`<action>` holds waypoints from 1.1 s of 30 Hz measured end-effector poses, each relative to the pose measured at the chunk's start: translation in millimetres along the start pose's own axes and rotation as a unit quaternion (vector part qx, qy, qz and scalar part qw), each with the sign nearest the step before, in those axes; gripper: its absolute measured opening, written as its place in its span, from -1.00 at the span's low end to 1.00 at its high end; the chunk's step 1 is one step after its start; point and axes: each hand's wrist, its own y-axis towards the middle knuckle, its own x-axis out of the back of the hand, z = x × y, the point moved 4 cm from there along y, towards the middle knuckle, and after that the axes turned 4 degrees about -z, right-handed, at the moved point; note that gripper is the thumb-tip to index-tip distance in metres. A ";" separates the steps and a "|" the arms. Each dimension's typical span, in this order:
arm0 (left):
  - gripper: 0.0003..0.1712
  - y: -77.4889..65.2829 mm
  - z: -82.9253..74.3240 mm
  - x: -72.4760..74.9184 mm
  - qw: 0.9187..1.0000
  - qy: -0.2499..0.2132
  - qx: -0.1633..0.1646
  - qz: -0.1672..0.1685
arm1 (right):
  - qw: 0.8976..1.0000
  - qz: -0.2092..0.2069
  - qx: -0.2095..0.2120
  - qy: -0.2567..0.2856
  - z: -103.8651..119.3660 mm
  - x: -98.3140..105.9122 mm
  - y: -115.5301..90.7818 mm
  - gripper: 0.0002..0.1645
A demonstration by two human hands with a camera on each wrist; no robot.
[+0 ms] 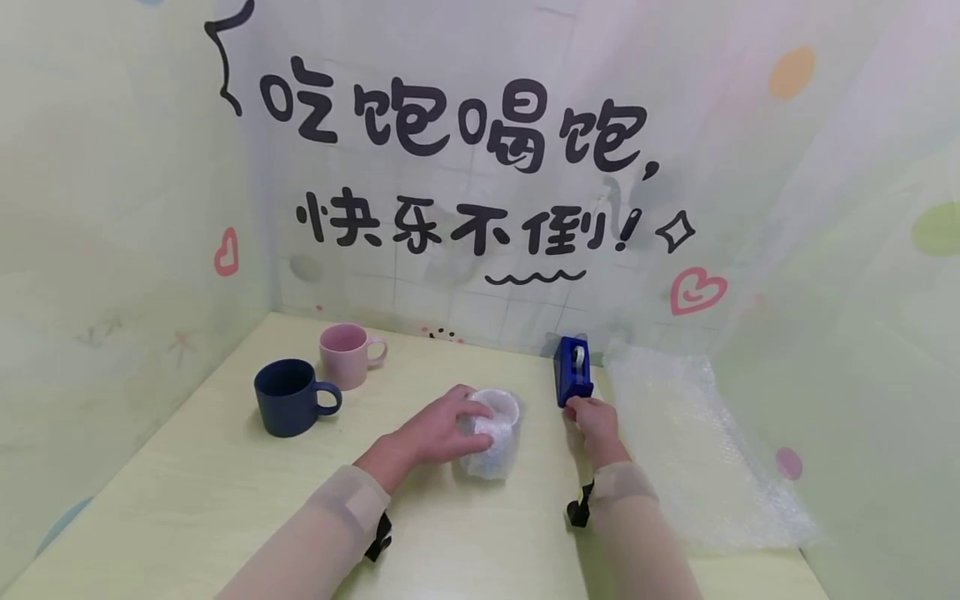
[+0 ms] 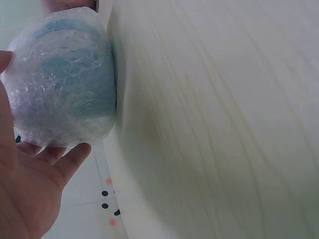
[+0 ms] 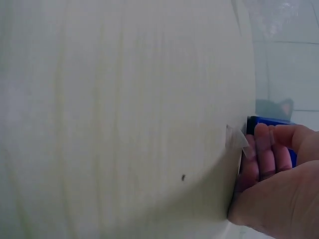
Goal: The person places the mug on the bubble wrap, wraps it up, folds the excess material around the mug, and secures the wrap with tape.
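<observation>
A cup (image 1: 491, 433) wrapped in bubble wrap stands on the table near the middle. My left hand (image 1: 442, 429) holds it from the left side, fingers and thumb round the wrap. In the left wrist view light blue shows through the bubble wrap (image 2: 60, 84), with the hand's fingers (image 2: 72, 162) against it. My right hand (image 1: 597, 427) is at the front end of a blue tape dispenser (image 1: 573, 375). The right wrist view shows a short piece of clear tape (image 3: 235, 138) at the curled fingers, which pinch it. Those fingers partly hide the dispenser there.
At the left stand a dark blue mug (image 1: 285, 400) and, behind it, a pink mug (image 1: 345, 358), their handles facing right. A sheet of bubble wrap (image 1: 690, 450) lies flat along the table's right side. Printed curtains (image 1: 465, 292) rise behind the table and on both sides.
</observation>
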 end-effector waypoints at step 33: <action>-0.57 1.1 -2.7 4.1 1.000 0.005 -0.004 -0.001 | 0.952 0.255 0.106 0.135 106.6 -16.9 -146.3 -0.76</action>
